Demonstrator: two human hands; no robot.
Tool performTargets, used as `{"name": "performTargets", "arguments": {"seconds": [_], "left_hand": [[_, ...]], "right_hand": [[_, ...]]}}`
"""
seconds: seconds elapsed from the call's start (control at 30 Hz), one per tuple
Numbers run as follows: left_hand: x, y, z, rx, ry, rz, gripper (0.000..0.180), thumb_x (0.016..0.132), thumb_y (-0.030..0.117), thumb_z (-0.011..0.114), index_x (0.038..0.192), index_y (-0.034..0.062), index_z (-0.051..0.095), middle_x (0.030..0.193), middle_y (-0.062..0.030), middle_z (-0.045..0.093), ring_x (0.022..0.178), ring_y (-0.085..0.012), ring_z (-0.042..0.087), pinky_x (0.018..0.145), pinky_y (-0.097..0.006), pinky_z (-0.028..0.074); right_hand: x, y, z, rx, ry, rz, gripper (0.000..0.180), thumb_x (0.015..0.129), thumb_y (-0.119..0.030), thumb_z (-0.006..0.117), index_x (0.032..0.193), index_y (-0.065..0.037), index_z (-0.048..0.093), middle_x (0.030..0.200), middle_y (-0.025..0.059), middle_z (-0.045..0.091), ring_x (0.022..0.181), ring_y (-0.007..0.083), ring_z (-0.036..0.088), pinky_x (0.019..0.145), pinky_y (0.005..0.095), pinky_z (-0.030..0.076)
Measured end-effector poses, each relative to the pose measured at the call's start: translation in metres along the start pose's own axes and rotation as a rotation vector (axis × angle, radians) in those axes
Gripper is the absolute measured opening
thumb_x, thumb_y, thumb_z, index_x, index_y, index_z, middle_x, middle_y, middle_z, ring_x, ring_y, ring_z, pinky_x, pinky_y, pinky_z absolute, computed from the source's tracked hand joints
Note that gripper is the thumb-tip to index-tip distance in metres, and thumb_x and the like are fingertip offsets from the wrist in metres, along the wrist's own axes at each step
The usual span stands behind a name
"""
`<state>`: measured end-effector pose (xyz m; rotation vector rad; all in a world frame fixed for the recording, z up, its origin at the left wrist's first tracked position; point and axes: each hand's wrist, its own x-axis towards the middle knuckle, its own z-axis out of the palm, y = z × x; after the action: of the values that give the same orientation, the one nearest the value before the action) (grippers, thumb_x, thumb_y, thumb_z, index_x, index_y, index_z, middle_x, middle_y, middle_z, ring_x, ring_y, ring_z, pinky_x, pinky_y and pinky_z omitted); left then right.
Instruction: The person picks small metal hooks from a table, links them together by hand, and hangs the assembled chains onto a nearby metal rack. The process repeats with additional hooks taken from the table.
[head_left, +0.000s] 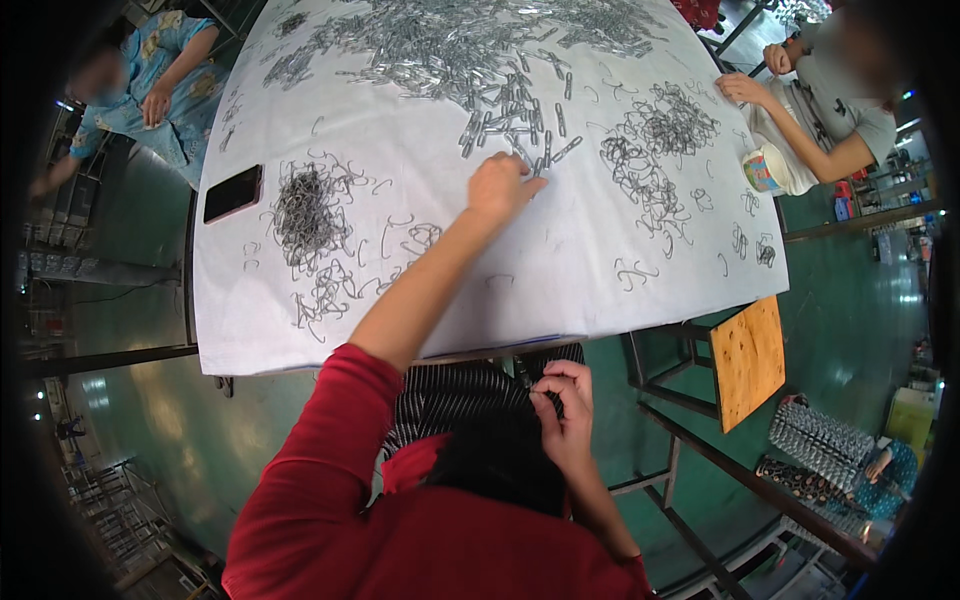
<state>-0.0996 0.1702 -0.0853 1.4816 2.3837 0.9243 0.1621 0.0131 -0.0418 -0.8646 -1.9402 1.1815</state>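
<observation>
My left hand [503,186] reaches across the white-covered table [600,270] and closes its fingers on small grey metal clips [540,160] at the near edge of a large pile of clips [470,50]. My right hand [565,405] stays low at the table's front edge, over my lap, pinching a small dark piece; what it is cannot be made out. A heap of bent wire hooks [305,210] lies left of my left arm, and another tangle of wire hooks [660,140] lies to the right.
A black phone [233,193] lies near the table's left edge. A person in blue [150,90] sits at the far left, another in grey [830,110] at the right with a cup [762,170]. A wooden stool [748,360] stands at the right.
</observation>
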Motion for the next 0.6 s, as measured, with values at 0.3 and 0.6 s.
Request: {"name": "performTargets", "arguments": {"seconds": [0.3, 0.6], "left_hand": [[-0.076, 0.008, -0.014, -0.409, -0.205, -0.075, 0.017, 0.08, 0.012, 0.073, 0.092, 0.0018, 0.068, 0.083, -0.0104, 0.068, 0.076, -0.0224, 0.065, 0.07, -0.035, 0.052], [-0.21, 0.039, -0.071, -1.102, -0.336, -0.26, 0.011, 0.087, 0.003, 0.069, 0.093, -0.001, 0.061, 0.087, -0.003, 0.067, 0.078, -0.007, 0.061, 0.07, -0.022, 0.051]], "right_hand": [[-0.01, -0.005, 0.003, -0.056, 0.018, -0.03, 0.01, 0.082, -0.001, 0.067, 0.089, -0.002, 0.06, 0.103, 0.0149, 0.054, 0.094, 0.0287, 0.055, 0.083, 0.0351, 0.046], [-0.007, -0.001, 0.009, -0.055, 0.074, -0.068, 0.01, 0.084, -0.005, 0.067, 0.091, -0.002, 0.061, 0.104, 0.0128, 0.054, 0.096, 0.0283, 0.054, 0.085, 0.0372, 0.045]]}}
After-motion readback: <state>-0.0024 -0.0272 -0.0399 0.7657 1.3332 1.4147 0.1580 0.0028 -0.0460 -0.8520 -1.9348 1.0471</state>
